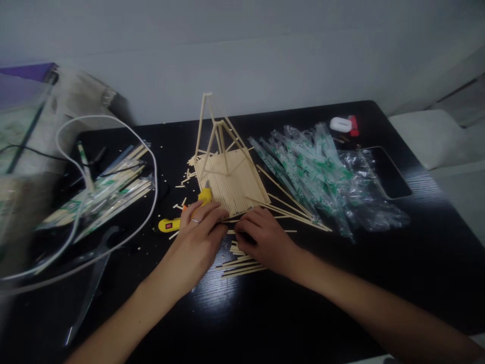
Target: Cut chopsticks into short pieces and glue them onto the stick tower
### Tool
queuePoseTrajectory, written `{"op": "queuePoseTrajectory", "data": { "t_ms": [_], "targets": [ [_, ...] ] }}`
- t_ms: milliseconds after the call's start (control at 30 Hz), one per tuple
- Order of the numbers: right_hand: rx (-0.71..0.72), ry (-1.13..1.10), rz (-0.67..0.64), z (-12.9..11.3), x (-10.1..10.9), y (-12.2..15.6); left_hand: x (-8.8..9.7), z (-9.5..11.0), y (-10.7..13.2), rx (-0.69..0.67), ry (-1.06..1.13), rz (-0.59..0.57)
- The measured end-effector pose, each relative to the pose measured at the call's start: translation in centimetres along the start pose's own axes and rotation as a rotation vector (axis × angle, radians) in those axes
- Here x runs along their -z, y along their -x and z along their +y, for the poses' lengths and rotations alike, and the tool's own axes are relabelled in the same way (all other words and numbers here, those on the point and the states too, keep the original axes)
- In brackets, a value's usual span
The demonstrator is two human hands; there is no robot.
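Note:
My left hand [200, 240] and my right hand [263, 237] meet at the front edge of a slatted wooden base [242, 177]. Both have bent, closed fingers on a thin wooden stick [231, 219], mostly covered by the fingertips. An upright frame of glued sticks [201, 129] rises from the back of the base. A yellow hot glue gun [169, 225] lies partly behind my left hand, its nozzle toward the base. Under my right hand are several loose sticks [242, 272], and longer sticks [295, 215] fan out to its right.
Clear wrappers with green print [310, 162] cover the right, beside a phone [390, 172] and a white case [340, 124]. Packed sticks [109, 197], a looping white cable [154, 187] and a clear blade-like strip [91, 288] occupy the left. A wall stands behind the black table.

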State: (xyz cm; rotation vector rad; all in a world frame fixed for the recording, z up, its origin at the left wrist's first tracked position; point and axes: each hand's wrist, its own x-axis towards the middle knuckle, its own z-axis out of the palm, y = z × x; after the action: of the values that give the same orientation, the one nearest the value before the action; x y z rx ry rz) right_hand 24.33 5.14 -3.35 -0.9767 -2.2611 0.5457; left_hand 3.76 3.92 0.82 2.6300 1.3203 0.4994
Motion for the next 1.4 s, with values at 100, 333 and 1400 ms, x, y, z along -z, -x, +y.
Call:
{"op": "queuePoseTrajectory", "data": {
  "t_ms": [100,333,1400],
  "targets": [
    [-0.001,0.001,-0.002,-0.2,0.17,-0.11,0.18,0.17,-0.12,0.002,-0.005,-0.005],
    [-0.028,-0.022,-0.002,-0.38,0.38,-0.08,-0.02,0.07,0.0,0.009,0.0,-0.004],
    [-0.013,0.063,-0.021,-0.26,0.38,-0.11,-0.19,-0.55,0.13,-0.016,0.014,-0.021]
  ]
}}
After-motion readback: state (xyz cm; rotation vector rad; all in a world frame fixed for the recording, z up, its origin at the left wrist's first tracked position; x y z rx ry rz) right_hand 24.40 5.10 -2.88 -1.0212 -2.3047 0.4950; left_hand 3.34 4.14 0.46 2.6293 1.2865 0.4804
